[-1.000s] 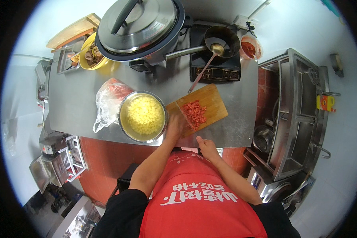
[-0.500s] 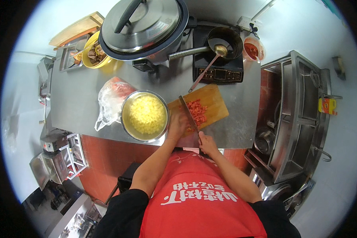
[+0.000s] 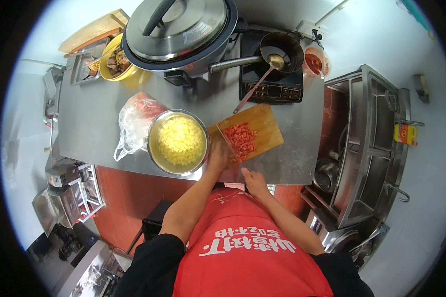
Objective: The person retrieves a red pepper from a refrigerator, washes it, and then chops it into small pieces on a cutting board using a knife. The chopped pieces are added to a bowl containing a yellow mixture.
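Observation:
My right hand is wrapped round the handle of a kitchen knife, its blade seen nearly edge-on over a wooden cutting board. Diced red pieces, perhaps red pepper, lie heaped just right of the blade. My left hand is on the board's left part, close beside the blade. Its fingers are blurred, so whatever they touch is hidden. Left of that hand stands a round metal bowl filled with small pale yellow cubes. A clear plastic bag with something red inside lies against the bowl.
A large lidded cooker stands at the back. Right of it, a dark pan with a ladle rests on an induction cooker. A container of red sauce and a yellow bowl of meat sit at the back. Metal shelving stands right.
The knife has shifted left across the board and its blade now shows thinner. More of the diced red heap is uncovered to its right. The whole view has slid slightly.

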Demonstrator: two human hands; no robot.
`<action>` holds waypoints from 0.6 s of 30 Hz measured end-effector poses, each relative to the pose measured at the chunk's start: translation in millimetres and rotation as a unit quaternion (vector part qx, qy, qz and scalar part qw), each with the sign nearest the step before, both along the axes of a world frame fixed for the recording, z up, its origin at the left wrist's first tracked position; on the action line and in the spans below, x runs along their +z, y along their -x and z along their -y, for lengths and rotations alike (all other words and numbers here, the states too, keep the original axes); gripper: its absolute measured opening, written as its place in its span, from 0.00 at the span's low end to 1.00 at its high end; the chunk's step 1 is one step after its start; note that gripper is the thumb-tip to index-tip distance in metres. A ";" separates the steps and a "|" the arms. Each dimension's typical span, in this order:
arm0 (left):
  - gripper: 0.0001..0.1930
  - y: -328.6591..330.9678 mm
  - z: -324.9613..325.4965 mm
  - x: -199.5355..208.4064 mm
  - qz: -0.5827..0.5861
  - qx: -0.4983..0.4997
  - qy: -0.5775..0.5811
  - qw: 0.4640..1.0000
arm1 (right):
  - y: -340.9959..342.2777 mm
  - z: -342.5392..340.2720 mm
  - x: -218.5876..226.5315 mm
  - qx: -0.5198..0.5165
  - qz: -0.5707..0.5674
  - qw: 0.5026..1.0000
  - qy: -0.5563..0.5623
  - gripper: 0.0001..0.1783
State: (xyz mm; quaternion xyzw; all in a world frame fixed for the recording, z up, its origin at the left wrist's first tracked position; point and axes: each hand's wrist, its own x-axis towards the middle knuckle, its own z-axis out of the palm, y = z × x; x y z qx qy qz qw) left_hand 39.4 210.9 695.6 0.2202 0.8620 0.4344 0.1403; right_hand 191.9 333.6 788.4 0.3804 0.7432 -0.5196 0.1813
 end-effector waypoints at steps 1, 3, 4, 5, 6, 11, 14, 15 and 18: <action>0.13 -0.9 1.1 -3.8 0.000 0.004 0.003 1.000 | 0.8 1.7 -6.1 -0.005 -0.018 1.000 -0.007 0.41; 0.13 -0.6 2.4 -8.0 -0.025 -0.007 0.013 1.000 | 3.9 4.0 -19.3 -0.015 -0.057 0.998 -0.020 0.40; 0.13 0.9 0.9 -5.5 -0.039 -0.016 0.016 0.999 | 1.3 3.4 -28.4 -0.031 -0.042 0.998 0.016 0.39; 0.13 1.6 0.6 -2.5 -0.020 -0.012 0.019 1.000 | -1.8 1.3 -37.1 -0.046 -0.028 0.997 0.051 0.38; 0.14 2.8 -0.7 1.4 -0.001 -0.006 0.019 1.000 | 2.5 -3.1 -32.4 -0.059 -0.015 0.994 0.085 0.37; 0.15 3.6 -1.7 22.4 0.019 0.004 0.010 1.000 | 0.3 -13.6 -5.8 -0.051 -0.002 0.996 0.080 0.38; 0.15 -3.8 -0.3 23.9 0.046 0.010 0.030 0.998 | -6.8 -10.6 -3.2 -0.019 -0.022 0.999 0.025 0.39; 0.14 -3.5 0.6 19.8 0.033 0.010 0.030 0.999 | -5.9 -9.1 -2.4 -0.013 -0.023 1.000 0.016 0.40; 0.13 -3.7 2.1 11.4 0.029 0.000 0.033 0.999 | -3.5 -6.0 -2.3 0.017 -0.057 0.997 -0.051 0.39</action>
